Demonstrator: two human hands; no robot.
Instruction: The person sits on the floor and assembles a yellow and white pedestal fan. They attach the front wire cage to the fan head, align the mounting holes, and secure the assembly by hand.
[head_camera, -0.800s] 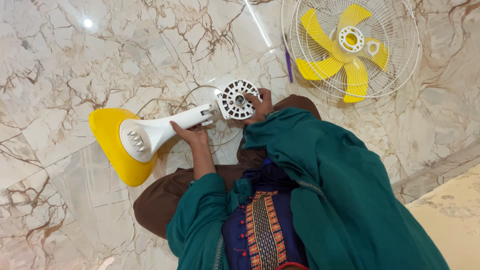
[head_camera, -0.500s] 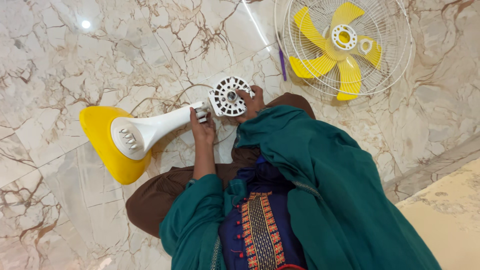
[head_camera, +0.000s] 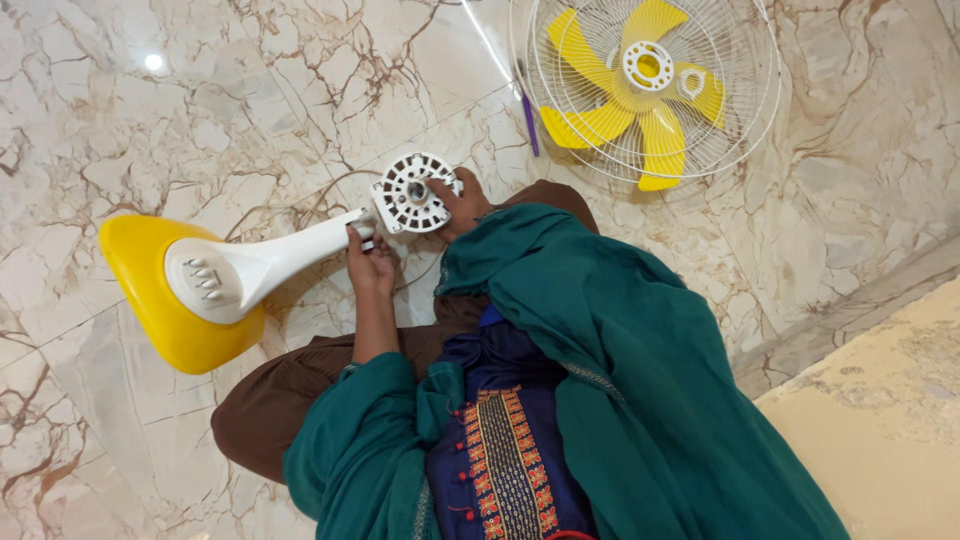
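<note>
Lying across the person's lap and out over the marble floor (head_camera: 200, 90) is a fan stand (head_camera: 270, 262), tipped on its side w/ base to the left and motor end to the right. Base (head_camera: 165, 310) is a yellow oval dish, glossy, its lower edge resting on the floor. On top of it sits a white teardrop-shaped housing w/ a row of small push buttons (head_camera: 203, 283), narrowing into a white neck that runs up-right toward the hands. At the neck's far end is the motor cover (head_camera: 414, 192): a white round disc, ribbed and slotted like a wheel, w/ a small dark hub at centre, face turned up to the camera.

Left hand (head_camera: 370, 262) is curled round the neck just below the disc, fingers wrapped, thumb on top, a firm closed hold. Right hand (head_camera: 458, 205) is at the disc's right edge, fingers bent onto its rim and face; how tightly it grips, can't tell, since the disc hides part of the fingers.

Thin wire loops on the floor under the neck. Well apart, upper right, a white wire guard (head_camera: 750, 110) lies flat w/ a yellow five-blade rotor (head_camera: 640, 120) inside it. A purple pen-like stick (head_camera: 527, 108) lies just beside the guard's left rim. Person wears a teal shawl (head_camera: 620, 380) over dark blue embroidered cloth; brown trousers below.
</note>
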